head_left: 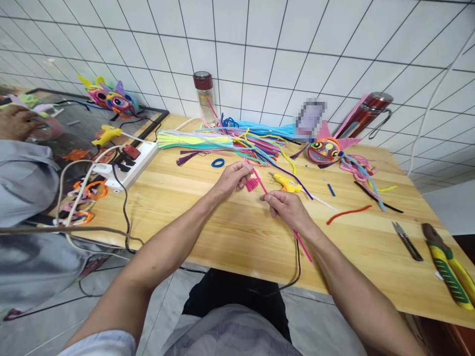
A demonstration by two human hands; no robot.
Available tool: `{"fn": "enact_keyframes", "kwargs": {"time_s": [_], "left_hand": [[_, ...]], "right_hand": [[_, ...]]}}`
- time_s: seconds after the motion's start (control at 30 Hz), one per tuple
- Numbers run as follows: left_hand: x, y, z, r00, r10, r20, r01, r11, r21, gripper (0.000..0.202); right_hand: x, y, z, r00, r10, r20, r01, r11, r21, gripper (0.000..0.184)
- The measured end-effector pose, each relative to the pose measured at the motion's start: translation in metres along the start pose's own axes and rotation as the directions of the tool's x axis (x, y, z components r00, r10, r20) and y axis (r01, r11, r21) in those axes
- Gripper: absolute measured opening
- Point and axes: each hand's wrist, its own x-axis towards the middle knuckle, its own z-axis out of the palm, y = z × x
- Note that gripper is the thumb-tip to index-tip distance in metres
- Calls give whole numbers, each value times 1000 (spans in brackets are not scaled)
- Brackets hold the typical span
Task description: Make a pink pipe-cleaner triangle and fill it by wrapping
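My left hand (236,177) pinches the upper end of a pink pipe cleaner (260,181). A small pink piece of folded rows (252,184) shows just by its fingertips; whether it is joined to the pipe cleaner I cannot tell. My right hand (287,205) grips the same pipe cleaner lower down, and its tail runs out under the wrist toward the table's front edge. Beyond the right hand lies a yellow glue gun (285,183). A small blue ring (217,162) rests on the wood left of the glue gun, above my left hand.
Bundled pipe cleaners (200,140) lie along the back. A decorated face figure (323,150), snips (407,241) and pliers (447,264) are on the right. At left are a power strip (137,163), cables and another person's hand (17,122). Two bottles stand near the wall.
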Motion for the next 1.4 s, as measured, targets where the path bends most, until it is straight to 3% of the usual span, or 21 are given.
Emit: {"fn": "enact_keyframes", "kwargs": {"time_s": [0.13, 0.33, 0.6, 0.9, 1.1, 1.27, 1.4], "left_hand": [[3, 1, -4, 1000, -2, -7, 2, 1000, -20, 50], [1, -8, -5, 997, 21, 72, -23, 999, 30, 62], [3, -6, -10, 991, 36, 127, -40, 999, 33, 61], [6, -3, -11, 999, 37, 38, -37, 999, -19, 52], [11, -3, -22, 991, 71, 111, -80, 994, 81, 53], [9, -2, -17, 995, 32, 91, -35, 999, 26, 62], [2, 1, -13, 989, 16, 149, -23, 999, 43, 62]], "right_hand": [[-1, 0, 1, 1000, -9, -10, 9, 999, -52, 44], [-1, -3, 1, 1000, -15, -28, 13, 998, -62, 42], [0, -3, -3, 1000, -13, 7, 13, 998, -60, 42], [1, 1, -7, 999, 4, 42, -4, 1000, -1, 50], [0, -2, -10, 999, -16, 37, 17, 999, -32, 48], [1, 0, -6, 1000, -1, 2, 2, 999, -54, 47], [1, 1, -2, 1000, -14, -14, 13, 997, -70, 48]]}}
